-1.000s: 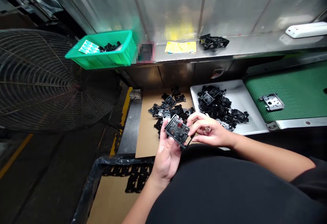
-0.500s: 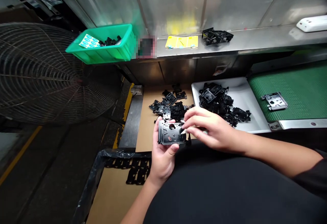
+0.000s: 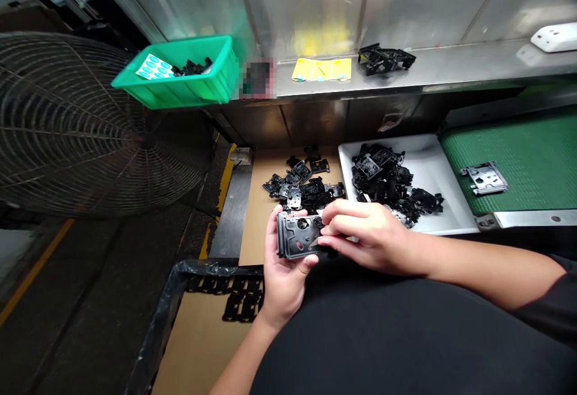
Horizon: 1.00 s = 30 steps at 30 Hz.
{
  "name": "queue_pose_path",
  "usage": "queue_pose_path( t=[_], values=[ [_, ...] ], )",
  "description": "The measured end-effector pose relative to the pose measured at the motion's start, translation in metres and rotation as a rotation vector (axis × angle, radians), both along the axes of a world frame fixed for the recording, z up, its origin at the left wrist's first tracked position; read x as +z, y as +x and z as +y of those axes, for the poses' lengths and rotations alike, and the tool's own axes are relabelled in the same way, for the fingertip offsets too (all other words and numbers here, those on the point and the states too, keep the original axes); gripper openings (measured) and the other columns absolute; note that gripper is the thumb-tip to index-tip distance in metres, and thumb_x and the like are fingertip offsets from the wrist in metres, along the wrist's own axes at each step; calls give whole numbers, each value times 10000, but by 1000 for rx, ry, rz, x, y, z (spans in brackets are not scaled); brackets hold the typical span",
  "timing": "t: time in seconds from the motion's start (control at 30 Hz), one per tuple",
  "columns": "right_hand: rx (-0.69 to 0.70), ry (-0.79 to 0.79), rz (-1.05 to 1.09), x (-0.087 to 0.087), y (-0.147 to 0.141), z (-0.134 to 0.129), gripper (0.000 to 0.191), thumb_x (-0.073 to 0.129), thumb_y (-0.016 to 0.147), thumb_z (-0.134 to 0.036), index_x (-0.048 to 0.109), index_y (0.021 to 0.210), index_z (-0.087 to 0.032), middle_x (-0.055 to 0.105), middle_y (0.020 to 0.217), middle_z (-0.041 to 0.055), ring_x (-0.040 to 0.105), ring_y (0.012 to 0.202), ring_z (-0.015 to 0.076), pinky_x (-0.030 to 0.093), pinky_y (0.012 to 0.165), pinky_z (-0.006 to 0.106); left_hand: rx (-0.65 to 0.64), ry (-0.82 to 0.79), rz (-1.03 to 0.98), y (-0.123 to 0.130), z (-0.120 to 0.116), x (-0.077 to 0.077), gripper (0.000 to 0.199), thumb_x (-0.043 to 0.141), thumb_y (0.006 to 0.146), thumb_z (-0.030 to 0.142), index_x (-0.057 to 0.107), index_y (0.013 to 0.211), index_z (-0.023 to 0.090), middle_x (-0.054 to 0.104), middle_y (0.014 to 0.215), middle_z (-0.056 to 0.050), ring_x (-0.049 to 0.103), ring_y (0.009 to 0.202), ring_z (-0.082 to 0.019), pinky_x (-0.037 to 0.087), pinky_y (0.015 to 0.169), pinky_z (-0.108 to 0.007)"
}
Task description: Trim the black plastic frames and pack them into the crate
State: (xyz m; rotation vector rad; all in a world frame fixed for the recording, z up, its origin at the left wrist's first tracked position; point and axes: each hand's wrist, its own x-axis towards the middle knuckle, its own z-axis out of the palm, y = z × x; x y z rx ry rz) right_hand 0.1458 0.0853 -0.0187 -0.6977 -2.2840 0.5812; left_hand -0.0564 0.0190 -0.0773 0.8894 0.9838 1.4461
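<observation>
My left hand (image 3: 285,275) is wrapped round a flat black plastic frame (image 3: 295,241), thumb on its near edge and fingers along its left side. The frame has a round hole and a small reddish slot. My right hand (image 3: 369,232) is closed over the frame's right end, pinching a thin pointed blade (image 3: 314,242) whose tip lies at the frame's surface; the rest of the tool is hidden in the fingers. Just beyond my hands, a pile of similar black parts (image 3: 311,190) lies on a cardboard sheet (image 3: 255,220).
To the right stands a white tray (image 3: 451,202) of black parts, beside a green conveyor belt (image 3: 532,172) bearing one metal-faced part (image 3: 485,178). A green bin (image 3: 189,91), yellow labels (image 3: 321,70) and a black assembly (image 3: 386,59) sit on the shelf. A large fan (image 3: 90,124) is left.
My right hand has moved slightly left and down over the frame, and the blade tip now lies farther in on its face. The left hand still holds the frame, shifted slightly left.
</observation>
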Motion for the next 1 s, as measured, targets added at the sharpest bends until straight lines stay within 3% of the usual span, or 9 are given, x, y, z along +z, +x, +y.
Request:
queue_pose_path(
  t=[0.17, 0.47, 0.67, 0.73, 0.8, 0.9, 1.0],
  values=[
    [7, 75, -59, -2, 0, 0, 258, 552, 1077, -289, 664, 871, -183, 719, 1001, 96, 650, 772, 172, 520, 640, 296, 8, -9, 36, 0, 0, 0, 909, 878, 818, 308, 417, 1597, 392, 612, 1511, -78, 652, 1327, -270, 539, 1129, -354],
    [38, 87, -92, -6, 0, -4, 257, 545, 1082, -297, 657, 885, -175, 676, 958, 68, 574, 710, 139, 444, 581, 273, -9, 0, 102, -3, -3, -7, 963, 874, 811, 421, 371, 1630, 365, 584, 1563, -100, 623, 1380, -293, 521, 1155, -370],
    [-36, -78, 164, -1, 1, 2, 134, 598, 1050, -278, 669, 1115, -184, 636, 1158, 114, 652, 994, 197, 572, 801, 320, -90, -35, 55, -13, -3, 6, 991, 857, 832, 427, 304, 1654, 397, 489, 1651, -103, 606, 1401, -316, 491, 1198, -454],
    [0, -191, 168, 1, 5, 7, 282, 669, 1013, -329, 644, 1260, -197, 629, 1203, 116, 643, 975, 198, 570, 782, 323, -93, -37, 11, -13, -3, 11, 980, 870, 814, 439, 333, 1633, 438, 428, 1695, -68, 532, 1474, -322, 491, 1200, -453],
    [89, -333, 116, 0, 9, 10, 415, 748, 958, -377, 621, 1317, -212, 645, 1140, 81, 607, 820, 156, 526, 669, 279, -73, -21, -31, -11, -2, 14, 922, 859, 824, 453, 381, 1612, 434, 401, 1712, -57, 442, 1540, -318, 474, 1215, -437],
    [90, -475, 148, -5, 8, 10, 345, 820, 898, -391, 659, 1137, -201, 592, 893, -13, 468, 610, 86, 407, 543, 226, -53, 16, -50, -8, 2, 15, 781, 769, 905, 473, 429, 1600, 370, 421, 1697, -98, 439, 1542, -320, 455, 1230, -440],
    [13, -517, 261, -13, 1, 5, 343, 875, 843, -410, 648, 969, -185, 514, 775, -53, 422, 578, 75, 366, 526, 221, -105, 65, 26, -10, 3, 16, 964, 826, 808, 570, 380, 1631, 337, 406, 1700, -131, 442, 1534, -362, 433, 1245, -486]
  ],
)
